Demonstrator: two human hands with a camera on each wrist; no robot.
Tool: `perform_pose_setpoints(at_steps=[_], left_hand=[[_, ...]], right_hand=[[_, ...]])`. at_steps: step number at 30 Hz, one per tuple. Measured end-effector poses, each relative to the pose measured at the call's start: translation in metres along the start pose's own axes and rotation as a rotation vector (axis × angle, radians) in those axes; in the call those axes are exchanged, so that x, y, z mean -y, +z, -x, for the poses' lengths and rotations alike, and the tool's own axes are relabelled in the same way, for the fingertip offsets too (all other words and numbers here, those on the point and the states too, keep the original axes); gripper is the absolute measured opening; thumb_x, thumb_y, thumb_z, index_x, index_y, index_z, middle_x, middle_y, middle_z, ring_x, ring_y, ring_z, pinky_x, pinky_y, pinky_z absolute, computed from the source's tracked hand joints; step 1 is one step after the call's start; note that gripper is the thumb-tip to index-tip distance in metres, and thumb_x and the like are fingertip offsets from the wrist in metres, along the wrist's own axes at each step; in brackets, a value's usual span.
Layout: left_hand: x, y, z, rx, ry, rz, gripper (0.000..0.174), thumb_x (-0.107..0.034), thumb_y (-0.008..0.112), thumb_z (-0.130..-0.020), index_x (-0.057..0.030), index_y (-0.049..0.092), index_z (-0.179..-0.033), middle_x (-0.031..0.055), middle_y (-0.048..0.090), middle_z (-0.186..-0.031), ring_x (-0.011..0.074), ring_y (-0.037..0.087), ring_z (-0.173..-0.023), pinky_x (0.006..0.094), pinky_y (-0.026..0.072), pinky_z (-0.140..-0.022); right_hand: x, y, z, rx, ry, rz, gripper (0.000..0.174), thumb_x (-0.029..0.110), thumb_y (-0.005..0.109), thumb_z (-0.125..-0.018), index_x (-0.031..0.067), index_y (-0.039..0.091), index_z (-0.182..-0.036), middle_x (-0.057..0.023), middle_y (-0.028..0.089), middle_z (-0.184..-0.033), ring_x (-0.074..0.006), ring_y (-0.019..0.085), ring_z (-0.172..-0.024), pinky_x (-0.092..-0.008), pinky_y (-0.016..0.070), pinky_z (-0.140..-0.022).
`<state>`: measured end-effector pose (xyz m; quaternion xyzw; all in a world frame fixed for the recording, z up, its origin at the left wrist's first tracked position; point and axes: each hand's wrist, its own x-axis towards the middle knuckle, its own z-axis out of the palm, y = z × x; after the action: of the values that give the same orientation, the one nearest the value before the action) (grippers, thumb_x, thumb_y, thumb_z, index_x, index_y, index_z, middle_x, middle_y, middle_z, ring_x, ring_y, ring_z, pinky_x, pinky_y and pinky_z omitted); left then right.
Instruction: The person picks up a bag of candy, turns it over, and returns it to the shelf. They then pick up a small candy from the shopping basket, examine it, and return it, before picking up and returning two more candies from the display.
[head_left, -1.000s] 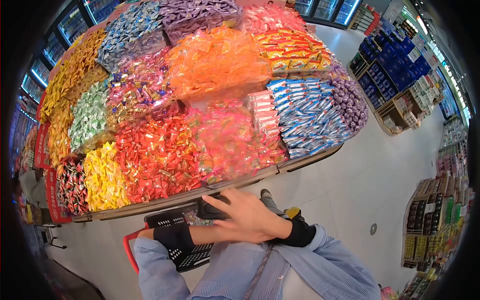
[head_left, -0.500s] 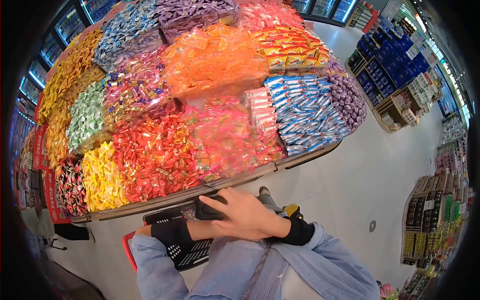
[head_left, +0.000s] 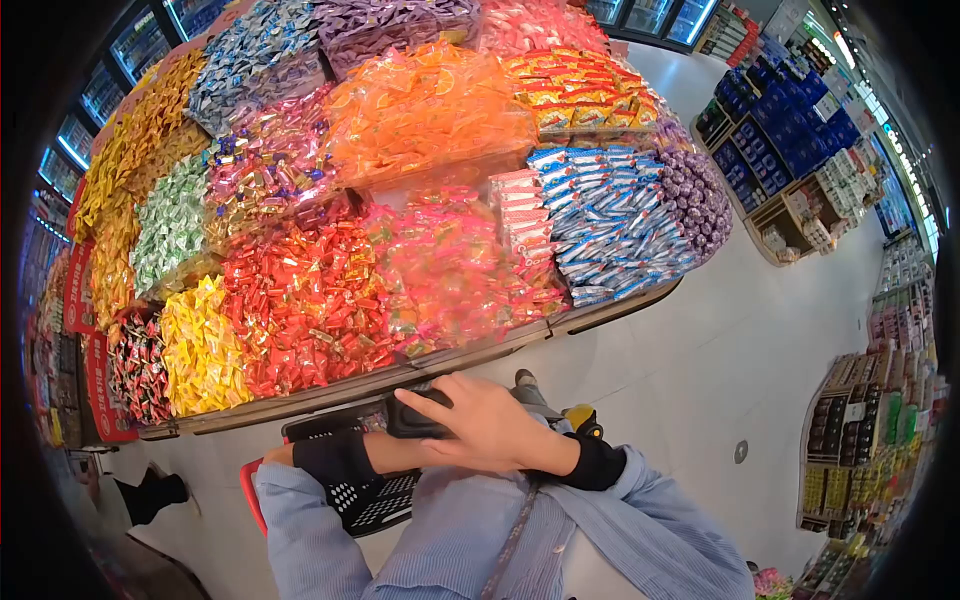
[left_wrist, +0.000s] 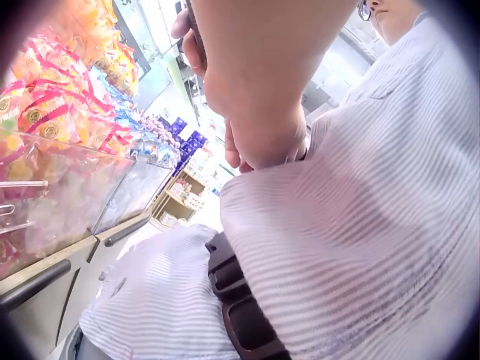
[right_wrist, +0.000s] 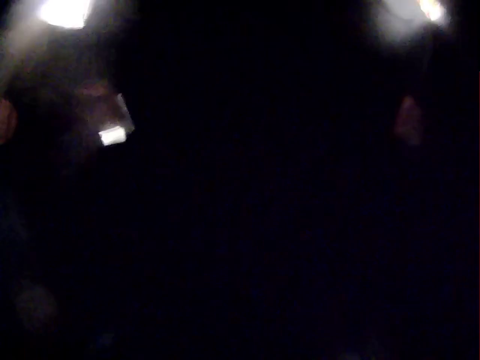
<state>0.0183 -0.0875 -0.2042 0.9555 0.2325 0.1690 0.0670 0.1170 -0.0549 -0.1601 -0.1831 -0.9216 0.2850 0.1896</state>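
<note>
In the head view my right hand (head_left: 500, 425) lies across my left hand (head_left: 395, 452) in front of the body. The right index finger crosses a dark, flat, phone-like thing (head_left: 408, 418), with the thumb on its near side. Most of the left hand's fingers are hidden under the right hand. The left wrist view shows bare skin close up and fingers (left_wrist: 193, 52) curled at a thin dark edge (left_wrist: 196, 30). Below both arms is a black perforated shopping basket (head_left: 375, 510) with a red handle (head_left: 252, 495). The right wrist view is almost wholly dark.
A broad stand of wrapped sweets fills the front, with red sweets (head_left: 300, 300), yellow sweets (head_left: 205, 355) and blue-white sweets (head_left: 615, 225). Its wooden edge (head_left: 470, 350) runs just beyond the hands. Floor (head_left: 680, 400) lies to the right, with stocked shelves (head_left: 850, 440) beyond.
Both hands keep the same pose, one over the other. The head view has shifted slightly. At the far left, a dark shape, perhaps a passer-by's clothing, has come into fuller view.
</note>
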Motion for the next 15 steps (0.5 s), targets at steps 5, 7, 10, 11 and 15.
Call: perform_pose_setpoints(at_steps=[5,7,10,11,15], left_hand=[[-0.004,0.000,0.004,0.071,0.068,-0.202,0.033,-0.022,0.036,-0.090,-0.0064,0.044,-0.118,0.0094,0.046,-0.119,0.0226,0.042,-0.110,0.0351,0.0326,-0.093],[-0.003,-0.001,0.004,0.123,0.070,-0.254,0.033,-0.022,0.036,-0.090,-0.0064,0.044,-0.118,0.0093,0.046,-0.119,0.0227,0.042,-0.110,0.0352,0.0324,-0.093],[0.008,-0.002,0.001,0.011,0.042,0.049,0.036,-0.020,0.045,-0.082,-0.0069,0.047,-0.115,0.0077,0.051,-0.111,0.0184,0.049,-0.097,0.0307,0.0366,-0.085],[0.011,-0.007,0.004,0.005,0.140,-0.274,0.038,-0.019,0.047,-0.078,-0.0056,0.048,-0.113,0.0073,0.053,-0.107,0.0170,0.050,-0.091,0.0279,0.0386,-0.081],[0.014,-0.013,0.020,-0.011,-0.052,-0.122,0.045,-0.023,0.055,-0.073,-0.0088,0.047,-0.114,0.0042,0.051,-0.109,0.0175,0.051,-0.089,0.0296,0.0403,-0.080]], right_hand=[[0.003,-0.006,-0.002,0.027,0.068,-0.015,0.062,0.030,0.059,-0.071,0.0172,0.036,-0.126,-0.0116,0.046,-0.092,-0.0275,0.049,-0.082,-0.0355,0.0431,-0.067],[-0.004,-0.009,-0.001,-0.035,0.066,0.005,0.065,0.030,0.062,-0.068,0.0173,0.036,-0.126,-0.0108,0.047,-0.092,-0.0272,0.050,-0.083,-0.0355,0.0431,-0.068],[-0.033,-0.016,0.000,-0.204,0.066,0.047,0.074,0.030,0.070,-0.059,0.0161,0.038,-0.125,-0.0094,0.050,-0.091,-0.0265,0.050,-0.085,-0.0351,0.0432,-0.069],[-0.039,-0.021,0.002,-0.196,0.136,0.079,0.074,0.029,0.070,-0.059,0.0150,0.038,-0.124,-0.0098,0.050,-0.092,-0.0268,0.050,-0.085,-0.0351,0.0431,-0.069],[-0.068,-0.031,0.016,-0.164,0.323,0.103,0.079,0.031,0.071,-0.059,0.0123,0.032,-0.126,-0.0128,0.049,-0.099,-0.0301,0.048,-0.091,-0.0361,0.0435,-0.072]])
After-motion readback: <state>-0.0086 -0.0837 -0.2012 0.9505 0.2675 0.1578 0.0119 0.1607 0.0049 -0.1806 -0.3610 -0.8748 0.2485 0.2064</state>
